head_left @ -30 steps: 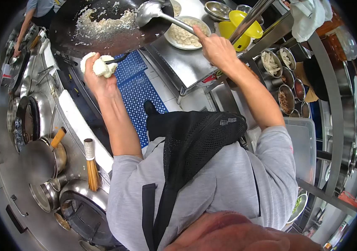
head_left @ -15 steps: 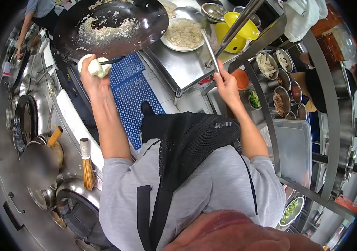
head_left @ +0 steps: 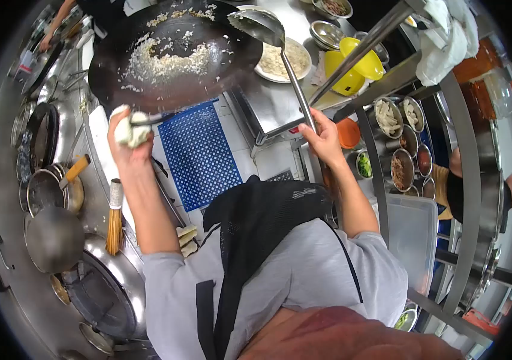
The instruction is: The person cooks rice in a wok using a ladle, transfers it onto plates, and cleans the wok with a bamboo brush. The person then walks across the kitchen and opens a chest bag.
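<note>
My left hand [head_left: 129,141] is wrapped round a white cloth [head_left: 131,131] that covers the handle of a dark wok [head_left: 112,63]. The wok is held up and tilted. Fried rice [head_left: 172,66] lies in a curved heap in it, with loose grains scattered about. In my right hand [head_left: 323,141], closed round its long handle, is a metal ladle [head_left: 263,25]. The ladle's bowl hangs by the wok's right rim, above the steel counter. Beside it stands a white plate [head_left: 305,71] heaped with rice [head_left: 283,60].
On the counter [head_left: 262,111], yellow bowls [head_left: 345,81] and metal bowls stand to the right. A steel rack [head_left: 469,174] and tubs of ingredients [head_left: 389,117] line the right side. Left are the stove with pans and a bamboo brush [head_left: 114,222]. A blue mat [head_left: 199,150] covers the floor.
The ladle's bowl has swung left toward the wok's rim, its handle now more upright. The wok has shifted slightly right in view, and my left hand is lower.
</note>
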The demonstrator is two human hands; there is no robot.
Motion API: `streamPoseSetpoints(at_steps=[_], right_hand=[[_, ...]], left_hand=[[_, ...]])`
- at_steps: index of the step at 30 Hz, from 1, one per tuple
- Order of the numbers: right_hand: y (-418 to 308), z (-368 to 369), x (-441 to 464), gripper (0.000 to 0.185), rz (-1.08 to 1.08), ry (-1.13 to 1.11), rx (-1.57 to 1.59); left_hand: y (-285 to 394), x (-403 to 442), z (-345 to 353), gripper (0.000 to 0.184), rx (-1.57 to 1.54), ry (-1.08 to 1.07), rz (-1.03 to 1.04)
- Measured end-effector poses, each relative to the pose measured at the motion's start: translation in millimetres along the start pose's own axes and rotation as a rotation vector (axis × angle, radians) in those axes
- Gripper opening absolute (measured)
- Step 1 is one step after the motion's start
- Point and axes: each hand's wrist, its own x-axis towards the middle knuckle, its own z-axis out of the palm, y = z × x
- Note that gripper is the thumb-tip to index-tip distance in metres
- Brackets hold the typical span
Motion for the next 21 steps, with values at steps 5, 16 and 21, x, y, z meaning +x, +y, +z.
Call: streamPoseSetpoints(at_steps=[5,16,21], right_hand=[[-88.7,33.3,21.1,0.033,0.074,-0.322,-0.079],[-193.7,221.9,35.5,0.03,-0.512,-0.762,0.148],[-88.7,312.0,-26.9,0.037,-0.381,-1.14,-0.096]], left_hand=[[39.0,-108.7,-51.9,0.015,-0.12,0.134,0.056],[63.2,-326.5,-86.7,0.006,-0.142,0.446,0.575],[58.9,-373.8,-134.5,0.005,-0.216,0.59,0.736]])
